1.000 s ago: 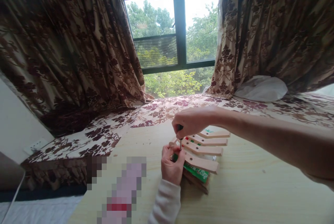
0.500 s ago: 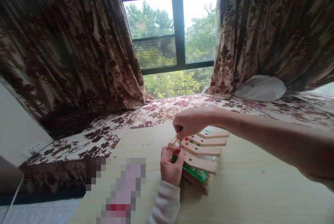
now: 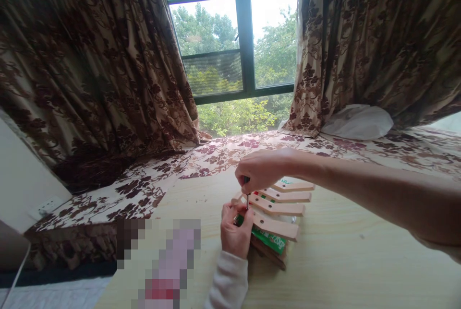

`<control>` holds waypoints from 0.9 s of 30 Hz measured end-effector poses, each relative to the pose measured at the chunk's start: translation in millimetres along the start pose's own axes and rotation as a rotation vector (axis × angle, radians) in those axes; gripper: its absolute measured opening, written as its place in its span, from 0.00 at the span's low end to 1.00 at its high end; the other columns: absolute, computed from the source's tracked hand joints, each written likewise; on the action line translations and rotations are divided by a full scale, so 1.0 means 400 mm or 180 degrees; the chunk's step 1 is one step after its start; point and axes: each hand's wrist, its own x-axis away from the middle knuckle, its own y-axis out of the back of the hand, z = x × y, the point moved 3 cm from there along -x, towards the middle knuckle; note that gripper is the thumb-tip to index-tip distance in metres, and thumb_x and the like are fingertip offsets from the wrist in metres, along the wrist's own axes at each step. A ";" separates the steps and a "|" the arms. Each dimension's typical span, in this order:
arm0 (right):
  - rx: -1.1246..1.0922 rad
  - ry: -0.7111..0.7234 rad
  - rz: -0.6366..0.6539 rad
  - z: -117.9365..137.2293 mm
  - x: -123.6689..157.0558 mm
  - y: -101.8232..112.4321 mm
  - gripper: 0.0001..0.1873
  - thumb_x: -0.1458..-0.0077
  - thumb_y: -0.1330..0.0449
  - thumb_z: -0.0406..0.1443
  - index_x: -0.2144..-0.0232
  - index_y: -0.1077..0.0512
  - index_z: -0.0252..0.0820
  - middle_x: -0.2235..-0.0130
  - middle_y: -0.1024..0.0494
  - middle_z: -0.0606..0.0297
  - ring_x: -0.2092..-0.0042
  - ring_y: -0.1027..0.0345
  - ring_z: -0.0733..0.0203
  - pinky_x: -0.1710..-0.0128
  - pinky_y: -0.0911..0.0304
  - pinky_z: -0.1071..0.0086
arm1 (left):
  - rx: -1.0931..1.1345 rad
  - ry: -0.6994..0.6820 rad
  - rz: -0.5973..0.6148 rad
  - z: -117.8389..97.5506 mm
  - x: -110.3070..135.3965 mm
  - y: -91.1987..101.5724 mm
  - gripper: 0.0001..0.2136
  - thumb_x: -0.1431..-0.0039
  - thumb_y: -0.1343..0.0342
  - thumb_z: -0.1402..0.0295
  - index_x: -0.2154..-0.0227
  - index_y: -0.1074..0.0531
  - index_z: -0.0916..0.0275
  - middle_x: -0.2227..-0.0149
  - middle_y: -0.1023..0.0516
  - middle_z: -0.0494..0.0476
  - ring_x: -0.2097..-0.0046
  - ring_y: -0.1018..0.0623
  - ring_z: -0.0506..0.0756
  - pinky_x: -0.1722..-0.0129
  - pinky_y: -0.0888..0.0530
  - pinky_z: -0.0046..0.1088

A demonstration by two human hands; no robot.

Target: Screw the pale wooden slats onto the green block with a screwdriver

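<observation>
My right hand (image 3: 264, 169) is closed around the dark handle of a screwdriver (image 3: 247, 200), its thin metal shaft pointing straight down. Below it, my left hand (image 3: 235, 232) pinches the near left end of a pale wooden rack (image 3: 279, 226), thumb and fingers close about the screwdriver's tip. Several angled wooden slats with dark screw heads reach out to the right from this rack. Under the slats lies a green printed packet (image 3: 276, 243), its brown lower part resting on the table. My left fingers hide the tip and whatever it touches.
The light wooden table (image 3: 345, 270) stands against a ledge with flowered cloth (image 3: 140, 186). A white plastic bag (image 3: 360, 122) lies on the ledge by the right curtain (image 3: 310, 74). A pixelated patch (image 3: 169, 261) covers something at the table's left.
My right hand has shifted slightly left with the screwdriver, and its grip looks a little turned. The left hand and the wooden rack stay nearly where they were.
</observation>
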 end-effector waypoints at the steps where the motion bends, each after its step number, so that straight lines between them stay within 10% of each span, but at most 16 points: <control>1: 0.0007 0.0006 -0.0003 0.001 0.001 0.002 0.15 0.53 0.45 0.38 0.64 0.25 0.37 0.68 0.23 0.59 0.72 0.39 0.64 0.76 0.49 0.71 | 0.0009 -0.0001 -0.0014 -0.001 0.001 0.000 0.05 0.55 0.42 0.65 0.77 0.28 0.60 0.70 0.33 0.50 0.66 0.29 0.50 0.61 0.31 0.25; 27: -0.0134 -0.0076 -0.0158 -0.002 -0.015 -0.011 0.14 0.54 0.45 0.37 0.64 0.27 0.38 0.68 0.24 0.61 0.71 0.38 0.64 0.76 0.50 0.72 | -0.0135 -0.0143 -0.0022 -0.004 0.010 -0.008 0.08 0.54 0.43 0.64 0.70 0.24 0.56 0.67 0.33 0.52 0.62 0.30 0.52 0.57 0.32 0.29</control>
